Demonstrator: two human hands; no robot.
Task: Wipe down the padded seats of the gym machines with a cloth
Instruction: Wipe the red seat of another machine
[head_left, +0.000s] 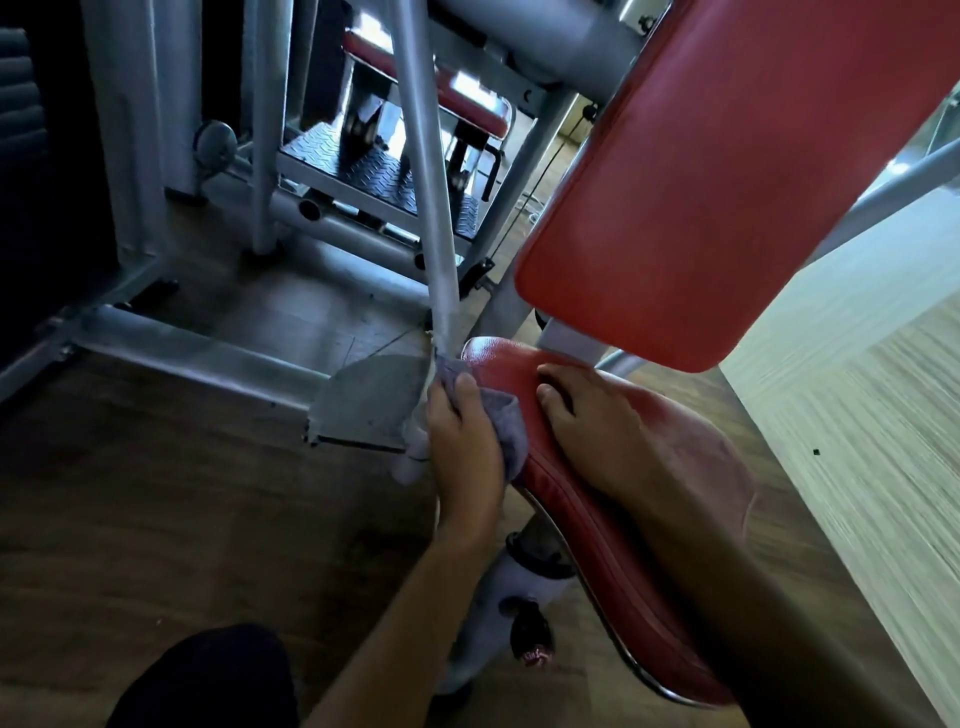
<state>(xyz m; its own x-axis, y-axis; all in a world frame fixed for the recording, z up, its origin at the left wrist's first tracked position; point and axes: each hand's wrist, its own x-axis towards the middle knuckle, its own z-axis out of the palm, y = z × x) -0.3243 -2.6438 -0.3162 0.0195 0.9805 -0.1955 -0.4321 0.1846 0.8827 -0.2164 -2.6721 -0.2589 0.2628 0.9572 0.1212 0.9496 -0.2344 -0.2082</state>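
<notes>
A red padded seat (691, 441) runs from the middle of the view down to the lower right, with a red padded backrest (727, 171) tilted above it. My left hand (465, 436) grips a greyish-purple cloth (506, 421) and holds it against the seat's left side edge near its far end. My right hand (587, 415) lies flat on top of the seat, fingers pointing toward the far end, holding nothing.
A grey metal post (421, 171) slants down to a floor plate (374, 400) just left of the cloth. The seat's support column with a knob (530, 644) stands below. More grey machine frame and a tread plate (363, 171) lie behind. A knee (208, 680) shows at bottom left.
</notes>
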